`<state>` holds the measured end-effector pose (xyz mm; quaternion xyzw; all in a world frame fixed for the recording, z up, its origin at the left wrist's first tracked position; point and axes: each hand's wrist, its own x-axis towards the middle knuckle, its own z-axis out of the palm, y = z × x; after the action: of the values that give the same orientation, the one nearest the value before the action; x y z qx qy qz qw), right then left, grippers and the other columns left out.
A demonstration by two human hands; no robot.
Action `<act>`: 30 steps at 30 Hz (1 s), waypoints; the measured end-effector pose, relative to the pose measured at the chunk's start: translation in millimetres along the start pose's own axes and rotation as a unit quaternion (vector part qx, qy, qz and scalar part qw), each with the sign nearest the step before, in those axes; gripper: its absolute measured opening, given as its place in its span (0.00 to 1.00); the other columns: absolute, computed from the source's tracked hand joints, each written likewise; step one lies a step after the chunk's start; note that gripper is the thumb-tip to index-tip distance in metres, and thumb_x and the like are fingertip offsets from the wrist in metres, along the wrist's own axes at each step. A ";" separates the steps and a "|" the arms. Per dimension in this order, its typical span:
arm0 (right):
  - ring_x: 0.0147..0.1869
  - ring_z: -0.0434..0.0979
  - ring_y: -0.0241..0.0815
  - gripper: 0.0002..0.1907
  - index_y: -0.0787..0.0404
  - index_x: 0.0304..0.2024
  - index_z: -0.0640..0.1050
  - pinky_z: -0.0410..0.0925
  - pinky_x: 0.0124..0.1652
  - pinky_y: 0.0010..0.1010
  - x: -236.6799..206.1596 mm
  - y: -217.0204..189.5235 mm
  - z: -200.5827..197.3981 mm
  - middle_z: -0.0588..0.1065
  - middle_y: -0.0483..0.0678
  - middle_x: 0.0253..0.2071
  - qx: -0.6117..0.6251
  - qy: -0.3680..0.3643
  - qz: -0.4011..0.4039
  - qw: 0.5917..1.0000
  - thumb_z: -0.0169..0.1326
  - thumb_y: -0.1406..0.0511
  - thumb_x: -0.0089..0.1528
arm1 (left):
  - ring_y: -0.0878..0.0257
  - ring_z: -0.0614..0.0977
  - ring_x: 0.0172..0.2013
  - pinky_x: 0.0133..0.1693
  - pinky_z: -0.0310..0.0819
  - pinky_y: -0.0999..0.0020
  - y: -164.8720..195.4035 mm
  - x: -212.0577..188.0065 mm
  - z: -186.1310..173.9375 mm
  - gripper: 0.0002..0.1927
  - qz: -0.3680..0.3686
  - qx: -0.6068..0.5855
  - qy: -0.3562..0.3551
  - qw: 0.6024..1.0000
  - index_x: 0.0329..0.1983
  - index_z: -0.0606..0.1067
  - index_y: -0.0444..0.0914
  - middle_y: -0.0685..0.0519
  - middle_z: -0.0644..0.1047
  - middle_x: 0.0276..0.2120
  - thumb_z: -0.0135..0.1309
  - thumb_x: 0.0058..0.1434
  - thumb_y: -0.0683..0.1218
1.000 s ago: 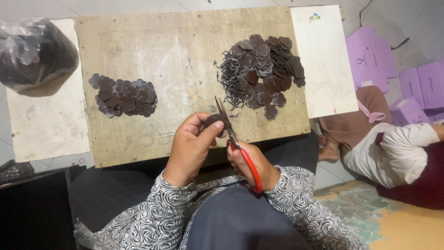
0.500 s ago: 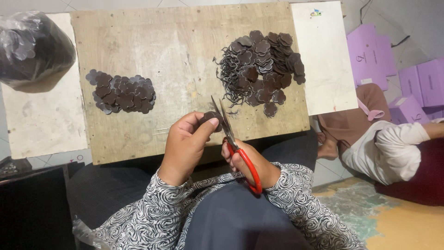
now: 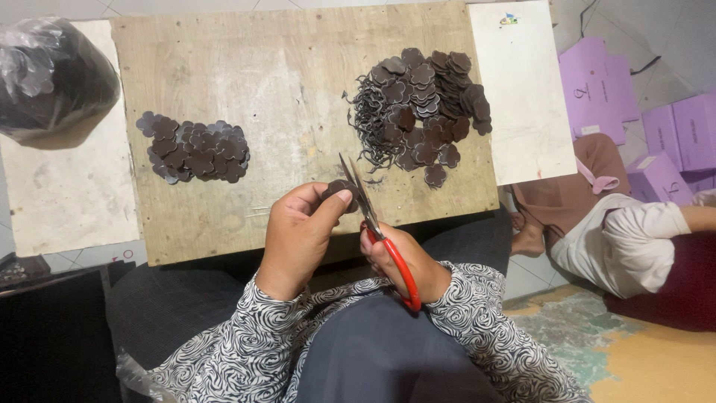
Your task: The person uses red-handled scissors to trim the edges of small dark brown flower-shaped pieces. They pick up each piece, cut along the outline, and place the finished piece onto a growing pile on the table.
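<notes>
- The left hand [image 3: 298, 231] pinches a small dark brown flower-shaped piece [image 3: 339, 190] between thumb and fingers, closed tight on it, just over the near edge of the wooden board [image 3: 246, 82].
- The right hand [image 3: 406, 261] grips a pair of scissors [image 3: 373, 224] by their red handles, fingers curled through and around the loops. The blades point up and away and stand slightly parted, touching the piece in the left hand.
- On the left part of the board lies a flat pile of brown cut-outs [image 3: 195, 151], neat and close together.
- On the right part sits a bigger heap of brown flower shapes [image 3: 436, 104], with a tangle of thin dark trimmings [image 3: 367, 127] along its left side.
- The board rests across the person's lap; both arms wear sleeves in a black-and-white swirl pattern.
- A dark plastic bag [image 3: 48, 82], stuffed full, sits on a pale slab at the far left.
- A white panel [image 3: 522, 97] lies just beside the board on the right.
- Another person in a white top [image 3: 619, 242] sits on the floor to the right, near some purple boxes [image 3: 671, 127].
</notes>
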<state>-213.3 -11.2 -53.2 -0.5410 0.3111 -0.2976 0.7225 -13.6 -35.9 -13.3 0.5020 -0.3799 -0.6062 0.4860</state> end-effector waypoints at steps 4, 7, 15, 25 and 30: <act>0.28 0.58 0.29 0.27 0.59 0.38 0.66 0.58 0.28 0.21 0.4 8.1 3.1 0.61 0.39 0.29 0.027 0.022 0.022 0.999 0.44 0.43 0.69 | 0.75 0.74 0.29 0.32 0.69 0.78 2.3 -0.6 -0.5 0.08 -0.006 0.008 0.003 1.000 0.38 0.80 0.35 0.59 0.79 0.30 0.59 0.65 0.45; 0.28 0.59 0.29 0.27 0.59 0.38 0.67 0.58 0.28 0.21 0.0 13.9 0.4 0.62 0.40 0.28 0.026 0.040 0.013 0.999 0.44 0.42 0.68 | 0.74 0.78 0.31 0.33 0.71 0.78 0.0 1.6 -0.9 0.08 -0.003 -0.002 -0.013 1.000 0.41 0.79 0.35 0.58 0.81 0.33 0.58 0.64 0.45; 0.35 0.65 0.29 0.33 0.60 0.44 0.67 0.67 0.37 0.22 -0.4 12.3 -4.6 0.65 0.40 0.33 -0.007 0.024 0.008 1.000 0.49 0.37 0.64 | 0.72 0.72 0.30 0.32 0.65 0.76 -8.7 2.2 -7.6 0.09 -0.027 -0.034 -0.029 0.999 0.48 0.78 0.33 0.55 0.79 0.34 0.56 0.68 0.42; 0.33 0.63 0.29 0.35 0.59 0.45 0.66 0.62 0.33 0.22 0.5 -4.7 -5.5 0.65 0.40 0.30 -0.114 -0.036 -0.022 0.993 0.45 0.35 0.65 | 0.69 0.81 0.36 0.37 0.74 0.75 1.1 1.1 -7.2 0.08 -0.005 -0.020 -0.027 0.999 0.47 0.76 0.32 0.51 0.82 0.37 0.56 0.66 0.40; 0.33 0.62 0.29 0.36 0.59 0.45 0.66 0.62 0.33 0.22 -0.5 -6.5 -5.2 0.64 0.40 0.30 -0.103 -0.039 -0.015 0.994 0.45 0.34 0.65 | 0.67 0.83 0.38 0.43 0.79 0.73 2.9 2.0 -3.7 0.09 0.003 -0.044 -0.026 0.999 0.46 0.76 0.30 0.51 0.81 0.39 0.56 0.65 0.38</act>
<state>-218.2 -15.5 -48.0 -0.6281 0.3038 -0.2535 0.6700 -9.4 -38.5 -11.8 0.4632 -0.3664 -0.6336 0.4997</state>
